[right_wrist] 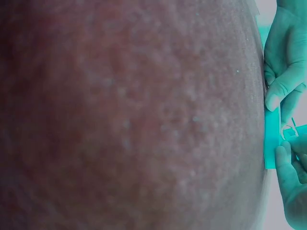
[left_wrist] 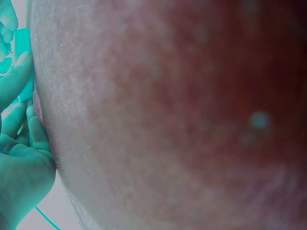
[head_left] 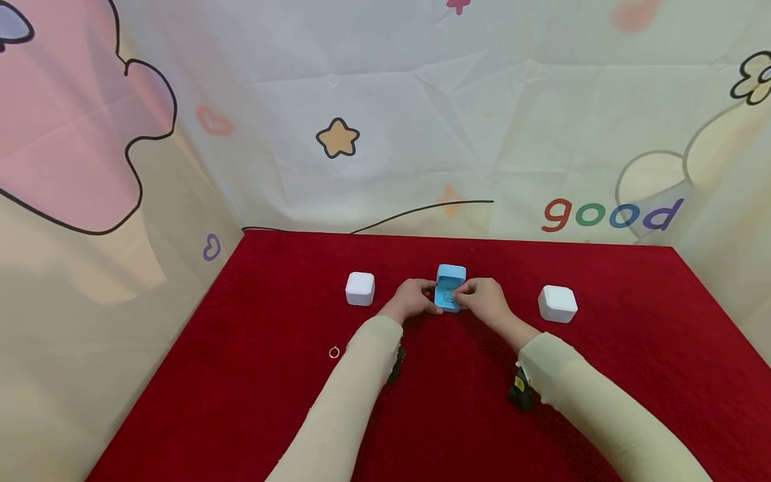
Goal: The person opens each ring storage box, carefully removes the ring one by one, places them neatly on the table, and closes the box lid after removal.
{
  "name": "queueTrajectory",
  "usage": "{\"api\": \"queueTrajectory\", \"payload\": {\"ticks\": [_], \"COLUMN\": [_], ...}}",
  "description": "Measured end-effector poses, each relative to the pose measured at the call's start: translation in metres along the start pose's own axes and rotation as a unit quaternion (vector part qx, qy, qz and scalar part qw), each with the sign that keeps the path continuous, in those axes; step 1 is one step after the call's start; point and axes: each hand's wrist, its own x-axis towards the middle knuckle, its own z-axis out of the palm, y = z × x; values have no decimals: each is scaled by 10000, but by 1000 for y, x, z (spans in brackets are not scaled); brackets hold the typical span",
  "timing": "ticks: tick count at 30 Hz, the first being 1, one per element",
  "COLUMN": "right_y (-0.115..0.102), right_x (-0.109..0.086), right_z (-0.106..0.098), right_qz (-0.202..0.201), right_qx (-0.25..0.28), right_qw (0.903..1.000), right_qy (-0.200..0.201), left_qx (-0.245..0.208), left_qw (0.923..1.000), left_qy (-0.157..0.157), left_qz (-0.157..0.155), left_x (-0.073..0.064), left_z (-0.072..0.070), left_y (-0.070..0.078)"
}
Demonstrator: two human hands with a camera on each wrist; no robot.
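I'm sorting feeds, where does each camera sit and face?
Head: on the head, facing forward and down over the red table; arms, left hand and right hand show.
Left wrist: on that wrist, facing its hand's work; blue box and both hands at the left edge.
Right wrist: on that wrist, aimed likewise; blue box and both hands at the right edge.
Both wrist views share the blue box.

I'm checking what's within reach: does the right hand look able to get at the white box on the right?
Probably yes: only red cloth shows between the right hand and that white box, though the hand seems to be pinching the ring in the blue box.
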Motion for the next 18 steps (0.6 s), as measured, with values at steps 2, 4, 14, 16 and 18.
{"api": "queueTrajectory", "payload": {"ticks": [2, 4, 14, 16, 18], "right_y": [-1, -1, -3, -5, -6], "right_x": [0, 0, 0, 0, -1], "right_z": [0, -1, -4, -5, -7], "right_qz": [9, 34, 187, 227, 232], "right_qx": [24, 41, 109, 171, 214], "right_qw": [10000, 10000, 9997, 9996, 9995], "right_qy": [-23, -44, -69, -65, -69], "left_qx": [12, -7, -64, -76, -77], "left_qw": [10000, 10000, 9999, 9999, 9999], "left_qy": [1, 5, 37, 38, 44], "left_qz": [-3, 1, -70, -82, -82], "left_x": [0, 0, 1, 1, 1], "left_z": [0, 1, 2, 2, 1], "left_y": [0, -1, -1, -1, -1]}}
